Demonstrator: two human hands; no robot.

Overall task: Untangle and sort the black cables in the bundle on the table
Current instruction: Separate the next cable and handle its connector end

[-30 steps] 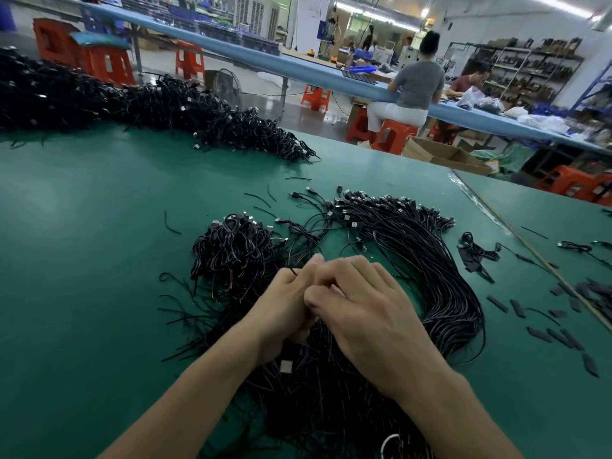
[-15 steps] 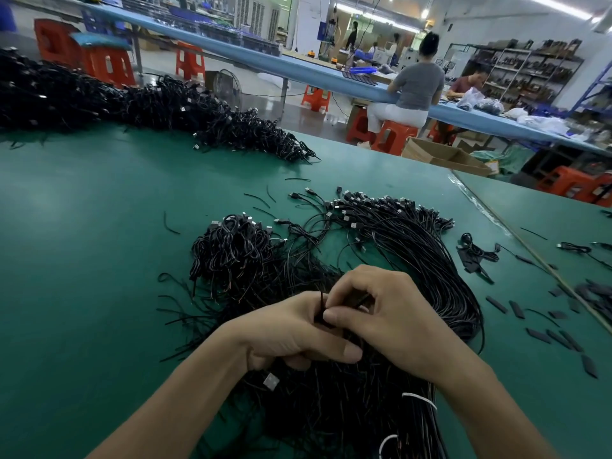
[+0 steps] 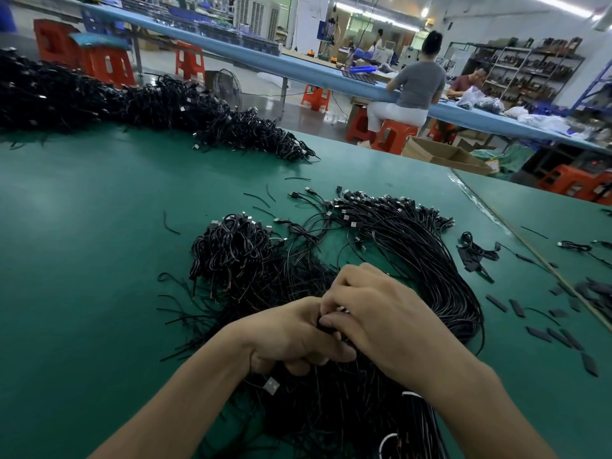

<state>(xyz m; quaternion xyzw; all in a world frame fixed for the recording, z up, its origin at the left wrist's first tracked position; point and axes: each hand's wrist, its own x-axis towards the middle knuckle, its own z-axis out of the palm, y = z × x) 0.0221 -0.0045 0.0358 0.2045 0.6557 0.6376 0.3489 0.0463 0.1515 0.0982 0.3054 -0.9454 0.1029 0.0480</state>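
A tangled bundle of black cables (image 3: 238,256) lies on the green table (image 3: 82,243), its plug ends fanned out toward the far side. A straighter sheaf of cables (image 3: 430,276) curves round its right side. My left hand (image 3: 291,336) and my right hand (image 3: 374,309) meet over the near part of the bundle. Both have curled fingers that pinch black cables between them. A silver plug (image 3: 271,385) hangs under my left hand. What the fingertips hold exactly is hidden by the hands.
A long heap of black cables (image 3: 149,104) runs along the far left of the table. Short black sleeves (image 3: 559,332) and a small coiled cable (image 3: 477,250) lie scattered at the right. Other people sit at a blue bench (image 3: 298,64) behind.
Both hands have drawn back toward me and lower over the bundle. My right hand has closed over the left hand's fingertips, and a white-tied sheaf has come into view at the bottom.
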